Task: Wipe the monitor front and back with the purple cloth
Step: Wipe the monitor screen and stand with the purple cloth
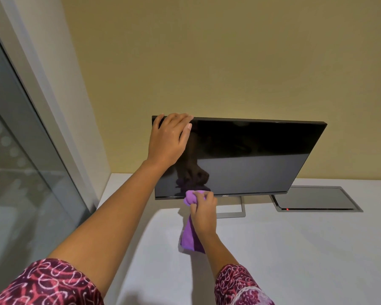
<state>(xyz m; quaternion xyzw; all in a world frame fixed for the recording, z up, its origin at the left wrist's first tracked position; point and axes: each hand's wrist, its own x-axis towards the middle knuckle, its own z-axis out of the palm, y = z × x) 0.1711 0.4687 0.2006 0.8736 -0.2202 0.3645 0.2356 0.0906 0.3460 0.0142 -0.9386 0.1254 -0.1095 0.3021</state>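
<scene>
A black flat monitor (255, 155) stands on a white desk, its dark screen facing me and tilted back. My left hand (169, 137) grips the monitor's top left corner, fingers curled over the upper edge. My right hand (204, 211) is closed on a bunched purple cloth (190, 235), pressing its wad against the bottom bezel just left of the logo. The cloth's loose end hangs down under my wrist. The monitor's back is hidden.
The monitor's grey frame stand (231, 213) rests on the white desk (295, 249). A grey recessed cable hatch (315, 199) with a red light lies right of it. A tan wall stands behind, and a glass panel (20, 172) runs along the left.
</scene>
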